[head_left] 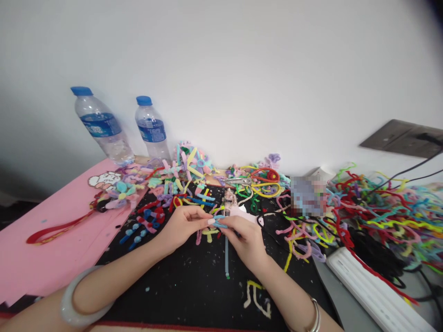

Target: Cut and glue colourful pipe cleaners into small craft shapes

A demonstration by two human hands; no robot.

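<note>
Light-blue pipe cleaners [220, 221] are pinched between my two hands above the black mat. My left hand [185, 226] grips them from the left with thumb and forefinger. From the right, my right hand [247, 240] closes its fingers on the same pieces. A straight blue stem [226, 258] hangs down or lies below the fingers; whether it is joined to the held pieces I cannot tell. Just behind my hands are short coloured pipe cleaner pieces [208, 235] and a pale pink item [245, 216], partly covered by my right hand.
Scissors [265, 188] with red and yellow handles lie behind my hands among pipe cleaners. Two water bottles [152, 131] stand by the wall. A tangled pipe cleaner heap [391, 216] and a white power strip [374, 290] are at right, a red strap [58, 230] at left.
</note>
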